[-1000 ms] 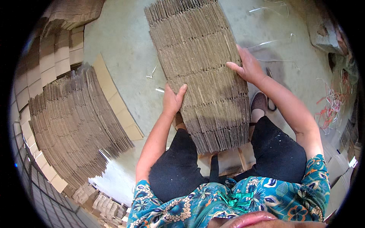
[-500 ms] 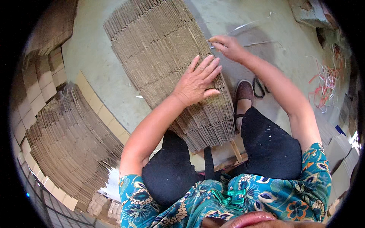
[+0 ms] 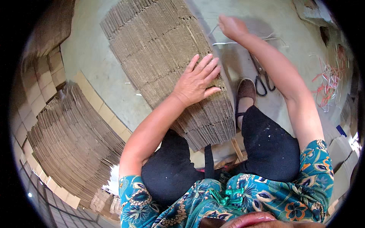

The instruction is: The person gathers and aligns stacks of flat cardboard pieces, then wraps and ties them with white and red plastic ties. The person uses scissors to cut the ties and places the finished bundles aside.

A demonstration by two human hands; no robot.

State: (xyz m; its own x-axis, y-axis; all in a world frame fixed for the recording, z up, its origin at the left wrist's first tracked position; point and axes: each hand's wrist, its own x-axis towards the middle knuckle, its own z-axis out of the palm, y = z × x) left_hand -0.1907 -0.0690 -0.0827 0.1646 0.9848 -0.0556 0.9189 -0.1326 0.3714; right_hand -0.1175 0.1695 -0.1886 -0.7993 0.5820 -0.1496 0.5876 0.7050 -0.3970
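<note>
Brown cardboard stack (image 3: 152,49), ridged; left grip (image 3: 194,81) spread flat; right grip (image 3: 232,29): cannot tell.

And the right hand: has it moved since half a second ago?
Yes: the right hand has moved away from the right edge of the cardboard stack, rightward and farther up the picture.

Teal floral shirt (image 3: 262,193), black speckled trousers (image 3: 270,150)

I have a long brown stack of cardboard pieces (image 3: 157,51) in view, edges up, slanting leftward. A thin white strip (image 3: 225,43) lies beside it
</note>
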